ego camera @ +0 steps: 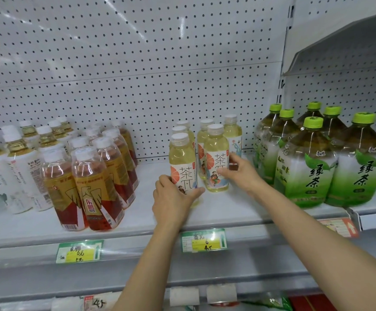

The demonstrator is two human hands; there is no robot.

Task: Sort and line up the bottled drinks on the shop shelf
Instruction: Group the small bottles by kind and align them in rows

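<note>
Two short rows of pale yellow tea bottles with white caps stand in the middle of the white shelf [238, 212]. My left hand [173, 198] is wrapped round the base of the front left tea bottle [182, 162]. My right hand [241, 171] grips the right side of the front right tea bottle [216, 158]. More of the same bottles stand behind both, partly hidden.
Amber energy drink bottles [92, 187] with red and gold labels stand in rows at the left, white-labelled tea bottles [20, 171] beyond them. Large green tea bottles [306, 162] with green caps crowd the right. Price tags [203, 241] hang on the shelf's front edge. A pegboard wall stands behind.
</note>
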